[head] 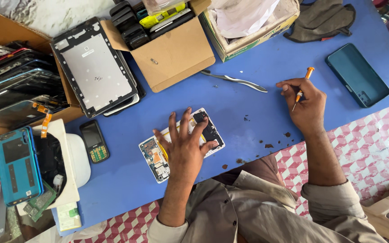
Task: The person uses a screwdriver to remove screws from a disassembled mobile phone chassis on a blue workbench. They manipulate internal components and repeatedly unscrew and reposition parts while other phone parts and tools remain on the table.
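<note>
Mid-frame, the left hand [186,146] spreads over an opened phone [158,157] on the blue table [248,108] — right hand [306,105] holds an orange screwdriver [302,90]; tweezers [235,80] lie above

Phone repair workshop: opened phone [182,144] on blue table [248,108], stacked screens [19,85], tweezers [235,80], screwdriver [302,89].

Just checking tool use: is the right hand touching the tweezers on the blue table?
No, the right hand holds a small orange screwdriver; the tweezers lie apart.
</note>
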